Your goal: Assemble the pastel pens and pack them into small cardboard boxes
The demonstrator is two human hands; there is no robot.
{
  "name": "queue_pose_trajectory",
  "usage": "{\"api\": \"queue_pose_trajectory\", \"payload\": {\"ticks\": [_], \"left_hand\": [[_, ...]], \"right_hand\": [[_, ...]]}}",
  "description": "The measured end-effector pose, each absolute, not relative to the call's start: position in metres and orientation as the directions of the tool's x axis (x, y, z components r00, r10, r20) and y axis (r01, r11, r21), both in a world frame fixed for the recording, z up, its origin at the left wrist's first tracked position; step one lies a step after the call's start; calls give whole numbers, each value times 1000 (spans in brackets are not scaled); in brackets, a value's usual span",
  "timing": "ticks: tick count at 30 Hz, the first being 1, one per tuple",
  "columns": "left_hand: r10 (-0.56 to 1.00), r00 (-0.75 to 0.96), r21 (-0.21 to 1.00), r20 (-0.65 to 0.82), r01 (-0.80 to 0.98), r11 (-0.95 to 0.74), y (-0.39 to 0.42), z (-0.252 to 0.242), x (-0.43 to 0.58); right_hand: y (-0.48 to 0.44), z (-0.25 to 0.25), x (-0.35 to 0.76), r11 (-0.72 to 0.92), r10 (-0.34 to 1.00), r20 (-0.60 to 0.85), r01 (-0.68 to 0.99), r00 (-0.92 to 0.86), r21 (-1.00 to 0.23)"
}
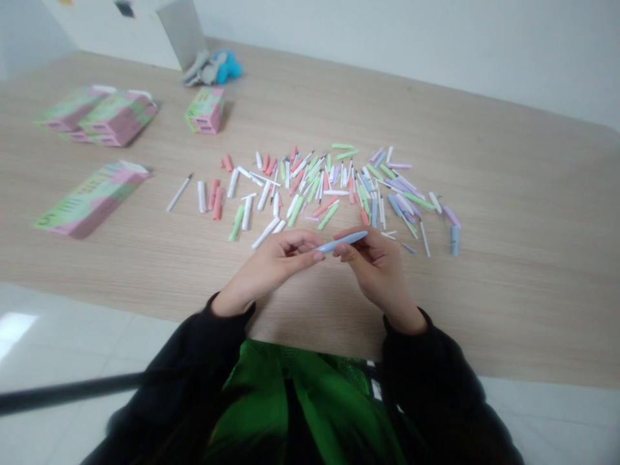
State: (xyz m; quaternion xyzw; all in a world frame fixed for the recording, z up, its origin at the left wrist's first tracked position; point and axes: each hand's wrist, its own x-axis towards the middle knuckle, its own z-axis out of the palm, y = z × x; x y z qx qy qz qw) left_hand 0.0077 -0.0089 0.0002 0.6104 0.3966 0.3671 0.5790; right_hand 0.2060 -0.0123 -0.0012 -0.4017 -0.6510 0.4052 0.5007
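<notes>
Just below the middle of the frame, the left hand [271, 265] and the right hand [380, 268] each pinch one end of a light blue pen [340, 241], so it sits level above the table [508, 271]. Loose pen pieces [334, 187] lie just beyond both hands, within easy reach.

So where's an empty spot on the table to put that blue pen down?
Bare wood lies right of the pen pile, out to the table edge, and behind the pile toward the wall. A smaller patch sits between the flat box and the left hand. The pile itself is crowded.
</notes>
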Motion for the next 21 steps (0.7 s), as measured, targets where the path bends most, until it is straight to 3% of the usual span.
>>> {"api": "queue_pose_trajectory", "payload": {"ticks": [5,9,16,21], "left_hand": [[809,577,994,-112,53,101,-13,4,7],[784,617,998,-66,31,60,-15,4,7],[939,345,993,20,103,-59,-15,0,13],[816,573,997,-76,19,80,-15,2,8]], "right_hand": [[-14,2,206,347,924,324,87,-202,-934],[-15,4,206,332,923,319,27,-216,-943],[-14,2,204,304,950,295,80,-107,-949],[-15,4,203,264,957,260,14,-125,-964]]}}
